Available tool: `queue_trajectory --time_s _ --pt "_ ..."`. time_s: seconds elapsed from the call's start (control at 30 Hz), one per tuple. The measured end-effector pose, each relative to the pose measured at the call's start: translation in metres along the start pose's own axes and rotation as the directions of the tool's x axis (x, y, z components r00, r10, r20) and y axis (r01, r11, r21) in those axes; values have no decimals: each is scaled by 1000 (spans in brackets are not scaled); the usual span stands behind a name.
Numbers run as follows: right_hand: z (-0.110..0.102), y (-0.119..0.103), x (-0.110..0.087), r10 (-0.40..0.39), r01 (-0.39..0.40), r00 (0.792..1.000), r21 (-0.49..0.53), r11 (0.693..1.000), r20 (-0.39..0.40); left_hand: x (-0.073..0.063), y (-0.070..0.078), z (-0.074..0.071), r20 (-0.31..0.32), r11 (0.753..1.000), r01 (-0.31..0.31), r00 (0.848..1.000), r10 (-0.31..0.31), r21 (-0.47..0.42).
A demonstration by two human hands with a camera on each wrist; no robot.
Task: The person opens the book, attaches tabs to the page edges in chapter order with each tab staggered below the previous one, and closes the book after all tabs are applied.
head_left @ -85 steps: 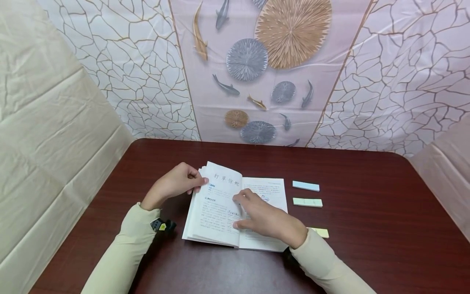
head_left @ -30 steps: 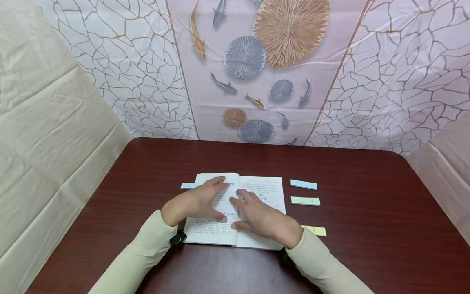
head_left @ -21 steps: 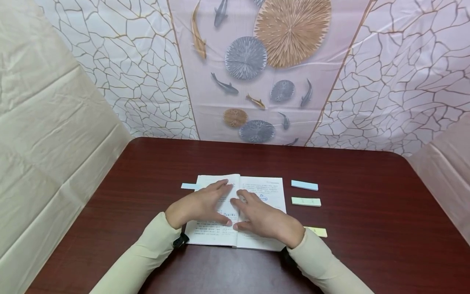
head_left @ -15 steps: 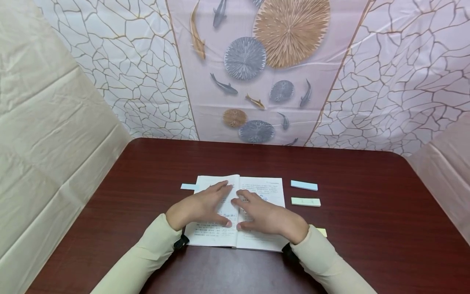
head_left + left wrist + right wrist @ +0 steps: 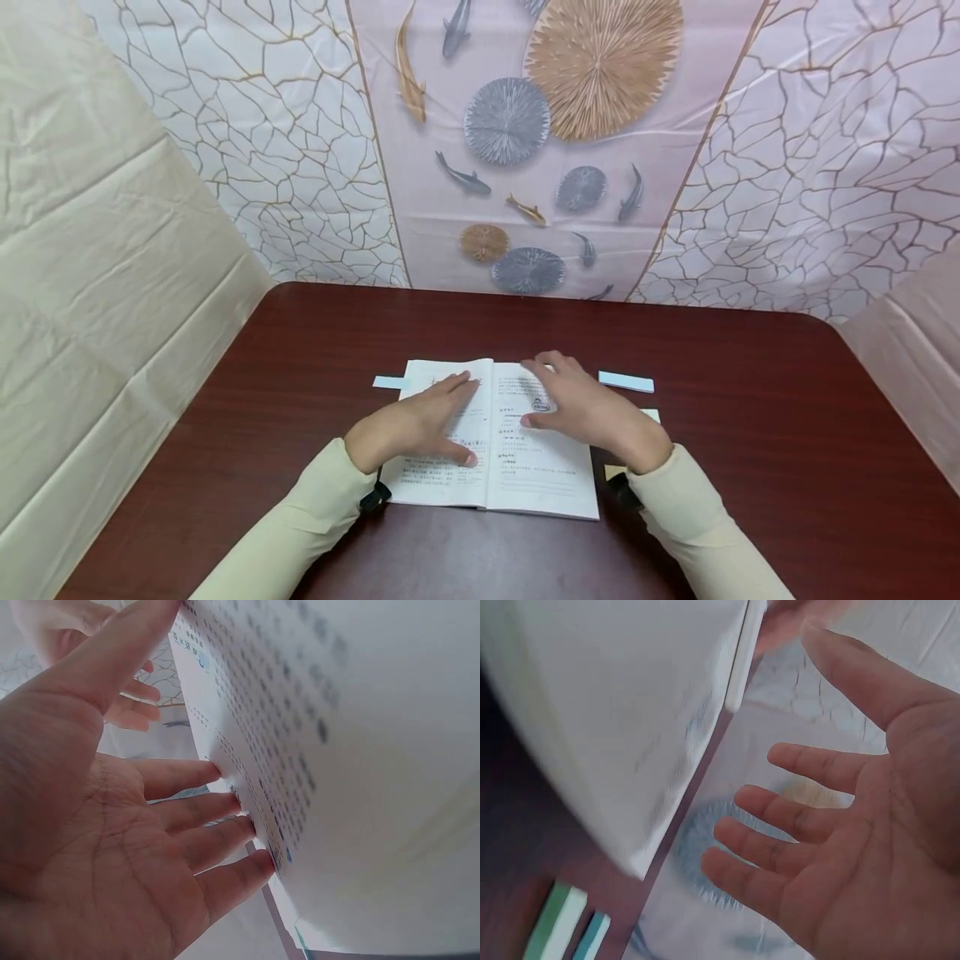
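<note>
An open book [image 5: 543, 479] lies on the table, printed pages facing up. My left hand [image 5: 416, 425] rests on its left page, fingers spread; in the left wrist view, fingertips [image 5: 259, 862] touch the paper [image 5: 255, 735]. Over the upper part of the right page is my right hand [image 5: 592, 408], fingers loosely extended. The right wrist view shows that hand [image 5: 855, 817] holding nothing, apart from the book [image 5: 630, 712]. A light blue sticky strip [image 5: 387, 382] juts out from the book's left edge.
Right of the book lie a blue sticky-note pad [image 5: 626, 382], a green pad [image 5: 652, 414] partly hidden by the right hand, and a yellow pad [image 5: 613, 472] mostly behind the wrist. Patterned cloth [image 5: 502, 208] hangs behind the dark red table [image 5: 787, 433].
Earlier my left hand held page edges at the left; the pages have since been laid down and the blue strip shows. My right hand has just moved right and away from the spine.
</note>
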State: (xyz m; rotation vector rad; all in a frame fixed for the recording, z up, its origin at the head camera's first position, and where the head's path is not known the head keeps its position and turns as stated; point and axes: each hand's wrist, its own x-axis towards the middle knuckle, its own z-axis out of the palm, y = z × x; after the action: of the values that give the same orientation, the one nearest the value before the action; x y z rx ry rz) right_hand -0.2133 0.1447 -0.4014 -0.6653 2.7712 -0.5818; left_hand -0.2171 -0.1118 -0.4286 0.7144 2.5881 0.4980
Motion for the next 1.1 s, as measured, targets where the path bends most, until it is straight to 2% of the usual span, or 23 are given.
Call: queue_trajectory --time_s 0.23,0.43,0.73,0.93,1.1 --pt "-5 24 2 72 -76 995 -56 996 -64 0 1 2 -9 1000 18 1000 -17 12" --pt "-2 34 6 140 -143 989 -92 985 -38 1 1 3 -9 1000 14 1000 -14 -1" --pt "0 38 10 136 -136 991 -48 990 -7 1 2 1 -18 1000 -3 1000 3 3" --pt "2 36 9 130 -131 991 -76 988 -26 2 1 2 -21 1000 -12 1000 13 6" --pt "3 32 9 121 -125 992 -141 982 -33 2 0 3 -21 1000 -5 1000 5 12"
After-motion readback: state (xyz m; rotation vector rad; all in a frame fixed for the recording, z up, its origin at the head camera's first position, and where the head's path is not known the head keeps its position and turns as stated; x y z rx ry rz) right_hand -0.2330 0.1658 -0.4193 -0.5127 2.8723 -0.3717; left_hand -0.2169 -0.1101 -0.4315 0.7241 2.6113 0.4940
